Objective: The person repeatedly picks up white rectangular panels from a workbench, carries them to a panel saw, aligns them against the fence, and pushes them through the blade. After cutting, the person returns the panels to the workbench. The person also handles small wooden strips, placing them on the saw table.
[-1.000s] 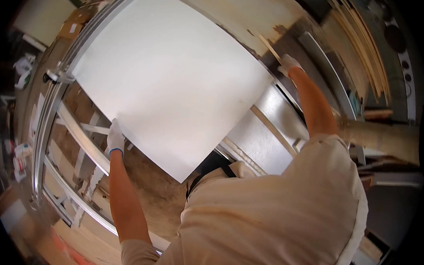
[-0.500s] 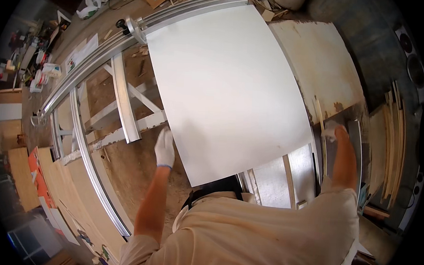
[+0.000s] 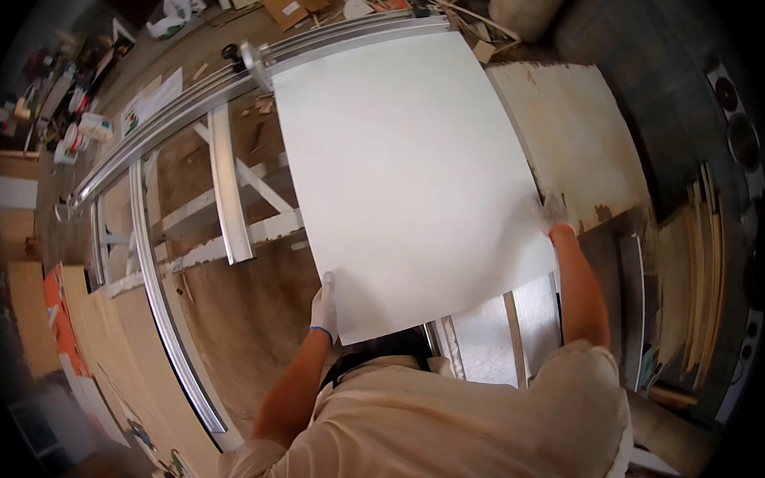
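We hold 1 white panel (image 3: 403, 171) w/ 2 gloved hands, left hand (image 3: 324, 307) clamped on near-left edge, right hand (image 3: 550, 211) on right edge, over 1 metal rail frame (image 3: 229, 188).

Hidden beneath the large white panel (image 3: 408, 167): most of the work surface (image 3: 248, 318) and part of the metal rail frame (image 3: 229, 188). Fingers of the left hand (image 3: 324, 305) tucked under the panel's near left edge, grip not clear. Fingers of the right hand (image 3: 550, 213) curled over the right edge, undersides out of sight. Far left, small cans and clutter (image 3: 73, 123) too small and blurred to tell apart. Near edge of the panel cut off by the shirt (image 3: 441, 432).
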Demonstrator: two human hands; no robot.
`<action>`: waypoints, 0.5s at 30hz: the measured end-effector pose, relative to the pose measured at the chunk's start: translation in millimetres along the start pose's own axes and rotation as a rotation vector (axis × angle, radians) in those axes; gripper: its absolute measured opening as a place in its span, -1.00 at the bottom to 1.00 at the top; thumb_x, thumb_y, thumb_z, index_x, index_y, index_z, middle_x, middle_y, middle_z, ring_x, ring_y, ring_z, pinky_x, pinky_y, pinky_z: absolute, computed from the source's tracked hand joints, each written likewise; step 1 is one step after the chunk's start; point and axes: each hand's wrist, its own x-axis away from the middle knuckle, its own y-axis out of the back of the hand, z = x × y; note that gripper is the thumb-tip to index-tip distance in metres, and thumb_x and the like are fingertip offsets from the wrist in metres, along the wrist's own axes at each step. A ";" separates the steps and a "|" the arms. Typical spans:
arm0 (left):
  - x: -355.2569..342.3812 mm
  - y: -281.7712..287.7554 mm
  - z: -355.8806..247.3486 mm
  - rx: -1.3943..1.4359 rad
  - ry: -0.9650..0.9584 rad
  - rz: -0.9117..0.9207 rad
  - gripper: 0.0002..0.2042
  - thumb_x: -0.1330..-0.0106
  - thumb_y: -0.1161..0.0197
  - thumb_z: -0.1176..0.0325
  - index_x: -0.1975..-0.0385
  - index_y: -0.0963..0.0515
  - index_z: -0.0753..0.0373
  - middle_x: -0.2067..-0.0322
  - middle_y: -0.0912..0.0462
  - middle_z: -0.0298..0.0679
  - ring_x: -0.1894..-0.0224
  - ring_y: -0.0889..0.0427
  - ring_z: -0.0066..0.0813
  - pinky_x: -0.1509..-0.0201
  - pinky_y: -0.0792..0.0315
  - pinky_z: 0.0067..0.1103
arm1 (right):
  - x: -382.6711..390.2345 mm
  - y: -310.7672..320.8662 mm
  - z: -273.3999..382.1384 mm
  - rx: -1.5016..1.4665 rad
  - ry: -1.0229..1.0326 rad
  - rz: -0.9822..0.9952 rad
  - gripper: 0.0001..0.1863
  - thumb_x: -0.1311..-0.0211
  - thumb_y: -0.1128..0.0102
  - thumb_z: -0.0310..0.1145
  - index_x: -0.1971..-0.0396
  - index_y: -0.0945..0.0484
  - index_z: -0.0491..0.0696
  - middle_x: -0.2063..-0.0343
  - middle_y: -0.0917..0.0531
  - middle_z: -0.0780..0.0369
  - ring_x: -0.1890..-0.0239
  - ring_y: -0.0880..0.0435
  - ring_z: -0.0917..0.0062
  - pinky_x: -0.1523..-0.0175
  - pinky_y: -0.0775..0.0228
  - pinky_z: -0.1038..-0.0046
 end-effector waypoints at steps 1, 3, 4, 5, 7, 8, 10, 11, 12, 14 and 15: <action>2.3 0.0 -0.6 0.016 0.001 0.014 -0.25 -0.65 -0.16 -0.30 -0.32 -0.59 0.41 -0.12 -0.75 -0.13 -0.10 -0.73 -0.33 -0.21 -0.63 -0.38 | 12.0 1.5 -3.7 -0.124 -0.034 0.028 0.01 -0.56 0.08 0.43 -0.62 -0.29 -0.16 -0.55 -0.46 -0.12 -0.58 -0.44 -0.05 -0.67 -0.23 0.06; 9.4 -2.3 -6.6 0.029 0.050 -0.002 -0.25 -0.63 -0.19 -0.31 -0.32 -0.57 0.39 -0.11 -0.74 -0.14 -0.09 -0.73 -0.29 -0.21 -0.64 -0.36 | 27.5 14.6 -5.1 -0.212 -0.048 0.013 0.01 -0.55 0.07 0.44 -0.56 -0.37 -0.19 -0.51 -0.51 -0.13 -0.56 -0.46 -0.04 -0.64 -0.27 0.08; 15.0 -6.5 -8.9 0.039 0.026 -0.024 -0.23 -0.62 -0.20 -0.33 -0.30 -0.58 0.41 -0.10 -0.74 -0.12 -0.08 -0.74 -0.27 -0.21 -0.64 -0.33 | 30.6 25.4 -4.7 -0.261 -0.073 0.021 0.00 -0.54 0.07 0.45 -0.53 -0.40 -0.20 -0.49 -0.53 -0.14 -0.55 -0.48 -0.04 -0.62 -0.29 0.09; 21.2 -9.5 -13.5 0.042 0.039 -0.016 -0.24 -0.62 -0.20 -0.33 -0.29 -0.59 0.41 -0.09 -0.75 -0.11 -0.07 -0.74 -0.27 -0.21 -0.64 -0.33 | 30.3 38.3 -4.4 -0.237 -0.115 0.062 0.01 -0.54 0.08 0.46 -0.53 -0.40 -0.21 -0.50 -0.52 -0.13 -0.56 -0.47 -0.03 -0.63 -0.28 0.09; 38.9 -17.7 -16.6 0.039 0.079 -0.015 -0.25 -0.62 -0.21 -0.33 -0.27 -0.61 0.41 -0.09 -0.75 -0.11 -0.06 -0.74 -0.26 -0.20 -0.64 -0.33 | 33.0 60.7 -10.3 -0.205 -0.198 0.168 0.03 -0.55 0.10 0.47 -0.53 -0.40 -0.24 -0.52 -0.50 -0.12 -0.58 -0.45 0.01 -0.63 -0.27 0.08; 47.6 -21.7 -16.8 0.062 0.057 -0.008 -0.26 -0.62 -0.21 -0.32 -0.27 -0.61 0.40 -0.09 -0.75 -0.11 -0.06 -0.74 -0.27 -0.19 -0.64 -0.33 | 35.5 67.9 -14.9 -0.228 -0.204 0.200 0.03 -0.57 0.13 0.45 -0.55 -0.40 -0.24 -0.53 -0.49 -0.11 -0.58 -0.45 0.02 -0.63 -0.26 0.09; 62.3 -26.9 -14.4 0.107 0.050 -0.009 -0.28 -0.63 -0.21 -0.30 -0.26 -0.62 0.39 -0.08 -0.75 -0.11 -0.06 -0.73 -0.29 -0.18 -0.64 -0.34 | 42.7 75.4 -26.6 -0.289 -0.222 0.225 0.01 -0.62 0.20 0.43 -0.57 -0.38 -0.23 -0.55 -0.47 -0.10 -0.59 -0.45 0.05 -0.64 -0.25 0.11; 67.2 -27.3 -11.1 0.094 0.051 -0.021 -0.27 -0.63 -0.20 -0.30 -0.23 -0.65 0.41 -0.06 -0.76 -0.12 -0.04 -0.73 -0.32 -0.17 -0.63 -0.36 | 46.7 75.0 -31.5 -0.328 -0.143 0.205 0.01 -0.62 0.20 0.43 -0.56 -0.39 -0.24 -0.55 -0.47 -0.10 -0.58 -0.45 0.05 -0.64 -0.26 0.11; 72.1 -24.9 -5.1 0.090 0.036 -0.051 -0.26 -0.63 -0.20 -0.31 -0.19 -0.68 0.43 -0.03 -0.78 -0.12 -0.02 -0.73 -0.35 -0.16 -0.63 -0.38 | 51.8 73.1 -36.0 -0.327 -0.117 0.188 0.01 -0.62 0.19 0.43 -0.56 -0.40 -0.24 -0.54 -0.48 -0.10 -0.57 -0.46 0.05 -0.63 -0.27 0.12; 74.9 -15.4 6.3 0.042 0.003 -0.071 -0.28 -0.63 -0.20 -0.30 -0.11 -0.74 0.43 0.05 -0.81 -0.14 0.03 -0.74 -0.40 -0.14 -0.61 -0.41 | 63.2 64.9 -37.8 -0.263 -0.083 0.107 0.01 -0.62 0.19 0.43 -0.54 -0.41 -0.25 -0.53 -0.49 -0.10 -0.55 -0.48 0.05 -0.61 -0.28 0.12; 74.5 -7.9 11.8 0.000 -0.017 -0.067 -0.30 -0.63 -0.20 -0.28 -0.06 -0.76 0.42 0.10 -0.82 -0.15 0.05 -0.74 -0.42 -0.13 -0.61 -0.42 | 69.9 60.4 -34.6 -0.243 -0.061 0.058 0.01 -0.62 0.18 0.43 -0.54 -0.42 -0.26 -0.52 -0.50 -0.10 -0.54 -0.49 0.05 -0.60 -0.29 0.12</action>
